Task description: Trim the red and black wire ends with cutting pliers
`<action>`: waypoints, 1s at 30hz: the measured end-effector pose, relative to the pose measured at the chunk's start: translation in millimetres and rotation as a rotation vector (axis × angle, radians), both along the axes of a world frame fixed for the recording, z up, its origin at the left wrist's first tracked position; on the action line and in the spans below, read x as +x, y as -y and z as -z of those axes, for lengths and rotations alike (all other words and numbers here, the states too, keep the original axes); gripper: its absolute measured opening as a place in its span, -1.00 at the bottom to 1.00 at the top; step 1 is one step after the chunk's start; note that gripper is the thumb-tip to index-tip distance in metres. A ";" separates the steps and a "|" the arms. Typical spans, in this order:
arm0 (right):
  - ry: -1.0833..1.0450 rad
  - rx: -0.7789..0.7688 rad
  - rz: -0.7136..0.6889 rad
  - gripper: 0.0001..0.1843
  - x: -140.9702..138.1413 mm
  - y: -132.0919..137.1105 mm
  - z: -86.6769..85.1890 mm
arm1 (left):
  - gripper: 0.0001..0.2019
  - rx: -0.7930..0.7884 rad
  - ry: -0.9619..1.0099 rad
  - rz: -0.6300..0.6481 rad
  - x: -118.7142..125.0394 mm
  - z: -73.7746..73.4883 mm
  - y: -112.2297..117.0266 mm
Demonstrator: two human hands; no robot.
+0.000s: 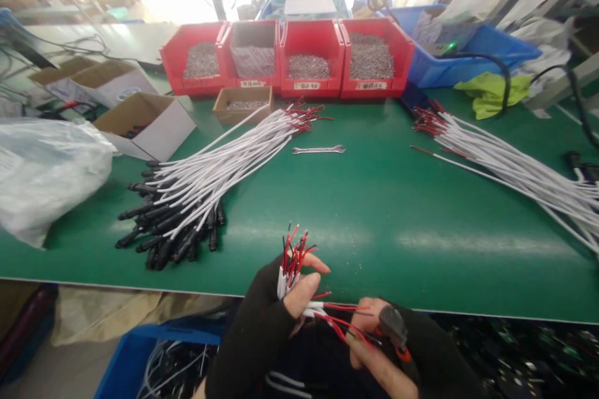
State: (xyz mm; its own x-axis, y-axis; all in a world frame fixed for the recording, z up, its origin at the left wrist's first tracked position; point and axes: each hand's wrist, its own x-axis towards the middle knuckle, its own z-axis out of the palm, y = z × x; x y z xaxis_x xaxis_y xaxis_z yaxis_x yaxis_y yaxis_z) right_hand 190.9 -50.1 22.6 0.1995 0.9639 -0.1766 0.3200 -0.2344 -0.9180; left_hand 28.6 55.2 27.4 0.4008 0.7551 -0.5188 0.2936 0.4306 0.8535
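Head view, sole entry.

Tabletop [374,199]: green, bearing two piles of white cable. Left pile [229,156]: black plugs at the near end, red wire ends at the far end. Right pile [505,165]: red wire ends toward the middle, one cable lying apart from the rest. Between the piles: one wrench [319,150], untouched.

Cable bundle [281,283]: at the near edge of the tabletop, in the left hand; its red and black wires [294,252] stand upright, fanned out. A few further loose wires [339,307] run sideways toward the right hand.

Progress, as judged: the bundle is part-way handled, its upright wires already apart from the sideways ones. Both piles lie unheld; which is finished and which is left cannot be told.

Grip, left hand [304,290]: closed round the bundle, thumb across the white sheaths, forefinger extended.

Grip, right hand [381,365]: curled, clasping a hand tool [393,326] with dark head and orange part; fingers at the ends of the loose wires. Whether they pinch or only touch these is unclear.

Behind: four red bins [311,87] of small metal parts.
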 end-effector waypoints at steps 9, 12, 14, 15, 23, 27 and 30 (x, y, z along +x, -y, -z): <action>0.185 0.170 0.124 -0.91 11.6 -19.3 -6.7 | -0.83 0.135 0.068 0.122 0.1 6.6 -1.7; 0.305 0.253 0.090 -0.80 -2.2 -29.1 0.2 | -0.87 0.157 0.135 0.119 2.3 3.9 -2.9; 0.333 0.295 0.081 -0.75 -13.5 -35.1 4.1 | -0.84 0.162 0.179 0.142 3.9 2.5 -3.6; 0.322 0.305 0.076 -0.74 -18.1 -37.9 5.3 | -0.82 0.171 0.182 0.159 4.6 2.4 -3.8; 0.251 0.295 0.117 -0.64 -19.3 -43.3 9.6 | -0.83 0.216 0.172 0.146 6.7 5.1 -1.9; 0.145 0.102 0.018 -0.67 -9.9 -43.1 7.2 | -0.97 0.190 0.171 0.120 4.6 4.7 -2.3; 0.109 0.046 0.102 -0.66 -8.4 -43.6 2.5 | -0.89 0.132 0.145 0.112 0.6 7.1 -1.6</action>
State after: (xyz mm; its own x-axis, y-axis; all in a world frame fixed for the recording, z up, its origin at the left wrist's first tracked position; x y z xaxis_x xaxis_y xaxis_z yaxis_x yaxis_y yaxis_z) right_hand 182.5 -6.5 20.2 0.3125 0.9441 -0.1050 0.3947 -0.2296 -0.8897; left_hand 29.2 56.8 20.3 0.5491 0.7590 -0.3497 0.2037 0.2843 0.9369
